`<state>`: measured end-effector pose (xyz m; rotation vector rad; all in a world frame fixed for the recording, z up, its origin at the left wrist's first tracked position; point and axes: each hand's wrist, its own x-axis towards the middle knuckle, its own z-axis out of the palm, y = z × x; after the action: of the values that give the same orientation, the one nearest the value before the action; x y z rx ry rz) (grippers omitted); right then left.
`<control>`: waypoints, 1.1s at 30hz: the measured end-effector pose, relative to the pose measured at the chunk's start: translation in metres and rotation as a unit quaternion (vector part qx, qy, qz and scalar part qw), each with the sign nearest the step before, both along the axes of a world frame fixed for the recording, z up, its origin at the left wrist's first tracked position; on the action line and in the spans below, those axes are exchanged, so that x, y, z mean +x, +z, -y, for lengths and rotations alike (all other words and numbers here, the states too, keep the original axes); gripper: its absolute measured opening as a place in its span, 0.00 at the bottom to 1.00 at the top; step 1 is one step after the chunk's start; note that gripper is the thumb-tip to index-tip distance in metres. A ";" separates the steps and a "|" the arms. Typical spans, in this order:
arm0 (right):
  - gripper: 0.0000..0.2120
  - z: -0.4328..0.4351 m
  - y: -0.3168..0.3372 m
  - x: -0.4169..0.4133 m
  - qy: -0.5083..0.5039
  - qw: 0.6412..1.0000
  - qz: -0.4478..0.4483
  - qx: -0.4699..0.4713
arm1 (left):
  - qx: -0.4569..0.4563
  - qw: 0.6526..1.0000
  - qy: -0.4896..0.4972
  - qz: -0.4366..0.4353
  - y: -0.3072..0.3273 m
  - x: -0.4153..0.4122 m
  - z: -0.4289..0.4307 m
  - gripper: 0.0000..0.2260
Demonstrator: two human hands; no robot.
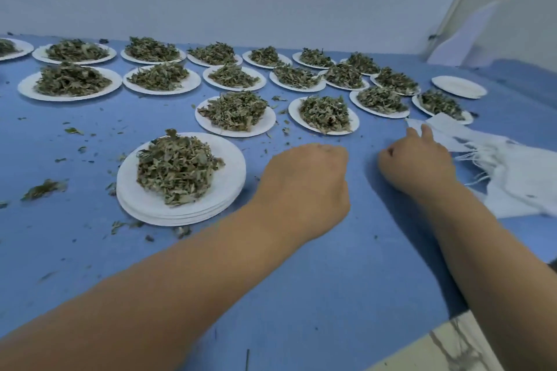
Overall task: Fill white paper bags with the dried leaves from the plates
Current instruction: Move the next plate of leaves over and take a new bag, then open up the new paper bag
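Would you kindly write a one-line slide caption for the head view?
Right hand reaches the white paper bags beside many plates of dried leaves on the blue table; left hand rests curled.

Stack of plates (180, 208) with leaves (176, 167) front left, rows of filled plates (235, 126) behind, bags (509, 172) right

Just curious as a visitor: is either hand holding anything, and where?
Fingers of the right hand pinch a white paper bag at its left edge; the curled left hand shows nothing held.
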<state>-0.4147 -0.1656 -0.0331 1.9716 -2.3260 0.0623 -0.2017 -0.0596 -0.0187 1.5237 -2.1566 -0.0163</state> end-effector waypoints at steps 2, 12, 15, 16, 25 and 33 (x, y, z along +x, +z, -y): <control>0.23 0.008 -0.002 -0.021 -0.040 0.999 -0.011 0.031 | 0.031 0.999 -0.025 -0.002 -0.010 -0.013 0.005 0.08; 0.11 0.027 0.003 -0.029 0.031 0.987 0.046 -0.151 | 0.016 0.997 -0.050 -0.057 -0.026 -0.007 0.003 0.10; 0.12 0.011 0.010 0.001 0.127 0.915 0.192 -0.332 | 0.042 0.991 -0.061 -0.112 -0.028 -0.005 0.005 0.12; 0.11 0.004 0.013 0.016 0.144 0.882 0.274 -0.355 | 0.043 0.989 -0.059 -0.129 -0.030 -0.005 0.006 0.14; 0.15 -0.052 0.064 0.094 0.289 0.605 0.738 -0.079 | -0.135 0.980 -0.047 -0.136 -0.007 0.023 0.015 0.48; 0.11 -0.064 0.101 0.167 0.306 0.501 0.801 0.117 | -0.104 0.952 0.063 -0.280 0.047 0.088 0.003 0.49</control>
<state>-0.2473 -0.1020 0.0681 3.3848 -1.3832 2.8055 -0.1134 -0.0626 0.0278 1.3320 -1.5612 -0.1551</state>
